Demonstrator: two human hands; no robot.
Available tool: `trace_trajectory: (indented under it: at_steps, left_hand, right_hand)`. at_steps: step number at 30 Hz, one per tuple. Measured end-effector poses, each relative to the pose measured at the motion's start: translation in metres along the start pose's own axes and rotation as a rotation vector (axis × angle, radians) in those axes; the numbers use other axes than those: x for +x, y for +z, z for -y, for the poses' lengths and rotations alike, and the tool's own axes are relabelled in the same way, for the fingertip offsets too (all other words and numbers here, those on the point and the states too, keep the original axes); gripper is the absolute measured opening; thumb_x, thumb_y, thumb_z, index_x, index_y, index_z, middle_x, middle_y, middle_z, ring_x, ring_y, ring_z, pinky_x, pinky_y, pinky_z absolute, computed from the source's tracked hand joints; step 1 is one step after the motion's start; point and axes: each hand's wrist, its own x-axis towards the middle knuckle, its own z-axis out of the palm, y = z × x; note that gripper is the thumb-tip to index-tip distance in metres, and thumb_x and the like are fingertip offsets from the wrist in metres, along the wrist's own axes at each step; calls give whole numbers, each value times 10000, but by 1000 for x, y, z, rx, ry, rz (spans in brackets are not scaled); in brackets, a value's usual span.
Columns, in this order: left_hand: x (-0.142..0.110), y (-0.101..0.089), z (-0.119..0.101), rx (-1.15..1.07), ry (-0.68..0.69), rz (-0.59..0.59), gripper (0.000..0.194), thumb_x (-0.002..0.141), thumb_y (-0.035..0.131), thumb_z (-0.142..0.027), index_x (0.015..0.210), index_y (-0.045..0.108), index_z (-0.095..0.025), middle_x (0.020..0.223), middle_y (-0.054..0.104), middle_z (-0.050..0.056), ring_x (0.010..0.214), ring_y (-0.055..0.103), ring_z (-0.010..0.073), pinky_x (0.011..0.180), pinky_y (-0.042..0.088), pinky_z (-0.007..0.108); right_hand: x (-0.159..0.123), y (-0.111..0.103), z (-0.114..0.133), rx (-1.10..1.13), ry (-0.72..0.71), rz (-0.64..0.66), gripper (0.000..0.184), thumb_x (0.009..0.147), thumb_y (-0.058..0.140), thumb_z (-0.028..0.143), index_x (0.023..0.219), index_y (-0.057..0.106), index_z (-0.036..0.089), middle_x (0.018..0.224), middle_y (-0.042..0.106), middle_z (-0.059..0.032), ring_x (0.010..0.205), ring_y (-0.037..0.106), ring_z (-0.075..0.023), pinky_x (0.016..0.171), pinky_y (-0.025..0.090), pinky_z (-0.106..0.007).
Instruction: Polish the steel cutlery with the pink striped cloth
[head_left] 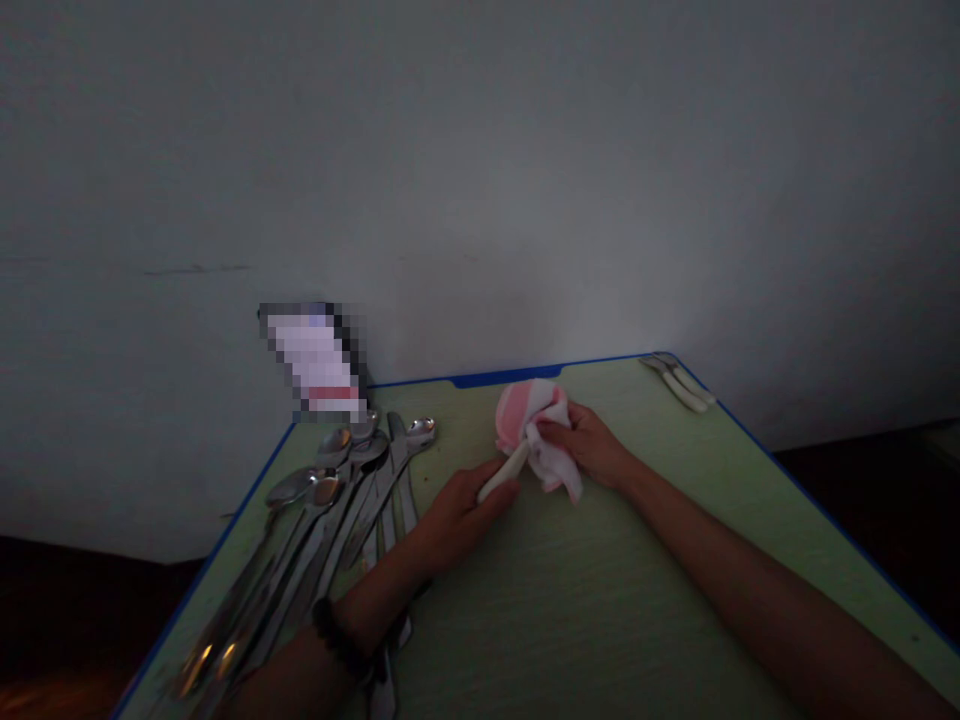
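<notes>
My left hand [474, 500] grips the pale handle [504, 474] of a utensil, whose far end disappears under a cloth. That pink and white cloth [534, 415] is bunched in my right hand [583, 445], wrapped around the covered end, so the kind of utensil cannot be told. Both hands are above the middle of the green table [600, 600]. Beside my left forearm lies a spread of metal spoons [327, 490] and other cutlery, handles toward me. Two pieces of cutlery with pale handles [686, 388] rest together at the far right corner.
A phone-like device with a blurred screen [319, 360] leans against the grey wall [480, 180] at the back left. Blue edging [506, 376] runs around the table, whose back edge is close to the wall. Dark floor shows at both sides.
</notes>
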Motion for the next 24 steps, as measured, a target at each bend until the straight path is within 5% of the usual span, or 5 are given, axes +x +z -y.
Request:
trace_trajectory:
  at_steps: [10,14,17,21,24]
  left_hand:
    - [-1,2,-4,-51,31,-15,318,889,348,-370,933,578,-156,659,512,-20,584,444,116,533,328,208]
    - [-1,3,-1,-132,8,-68,327,887,356,-373,742,547,-151,554,429,-44,505,384,94,479,285,199]
    - [0,3,4,-209,-34,-167,305,878,373,-382,705,487,-159,544,407,-51,480,373,86,443,272,189]
    - [4,4,8,-271,-40,-440,181,855,441,-370,906,434,-196,531,370,-84,438,352,76,403,267,164]
    - [7,4,10,-308,-6,-540,187,856,454,-358,965,400,-216,513,330,-98,417,329,70,382,252,151]
  right_hand:
    - [3,-3,-6,8,-17,-17,321,768,549,455,823,615,146,685,612,-7,605,538,-115,612,446,-249]
    - [1,-5,-5,25,26,44,311,743,582,433,845,614,140,737,633,-31,644,565,-133,650,460,-275]
    - [1,-7,-5,25,40,80,251,687,648,347,825,612,140,751,639,-26,651,571,-130,656,459,-270]
    - [1,-8,-2,-8,26,110,228,654,660,243,856,617,147,784,650,-15,666,573,-120,670,451,-260]
    - [0,-6,3,-61,26,145,265,645,661,211,898,633,140,863,661,-36,727,584,-133,711,449,-276]
